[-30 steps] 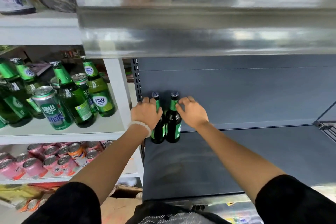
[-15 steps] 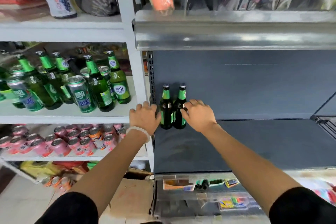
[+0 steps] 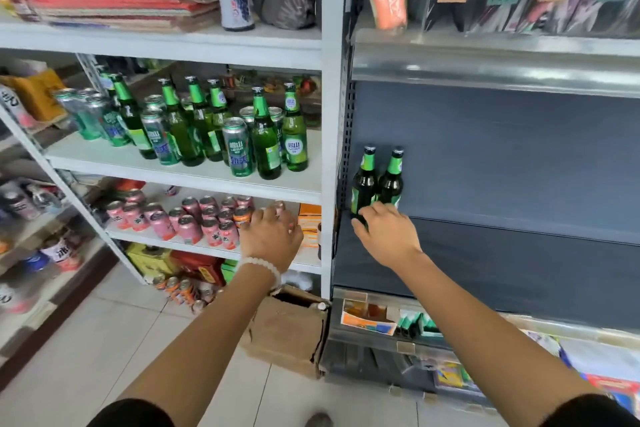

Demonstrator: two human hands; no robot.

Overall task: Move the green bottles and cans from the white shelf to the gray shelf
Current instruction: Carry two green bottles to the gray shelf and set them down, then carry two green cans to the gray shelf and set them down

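Two green bottles (image 3: 377, 184) stand upright on the gray shelf (image 3: 519, 253), touching each other, in the back left corner against the perforated post. This corner is a sensible place, I think, because it leaves the rest of the board free for the many pieces that must come after.

The right hand (image 3: 388, 236) is just in front of these two bottles. Its fingers are loosely bent and the fingertips (image 3: 360, 224) lie against the lower part of the left bottle; I cannot tell if they pinch it or only touch it. It looks more like a steadying touch than a real grip.

The left hand (image 3: 273, 236) holds nothing. Its fingers are relaxed and a little spread, and it hangs in front of the pink cans (image 3: 194, 225), with a bead bracelet (image 3: 259, 267) at the wrist. Above and beyond this hand, on the middle board of the white shelf (image 3: 194, 177), wait the other green bottles (image 3: 266, 142) and the green cans (image 3: 237, 147), packed close in a group. The nearest ones stand at the right end of the board, close to the shared post, so they seem the easiest to take.

In my judgement the task is only at its beginning.
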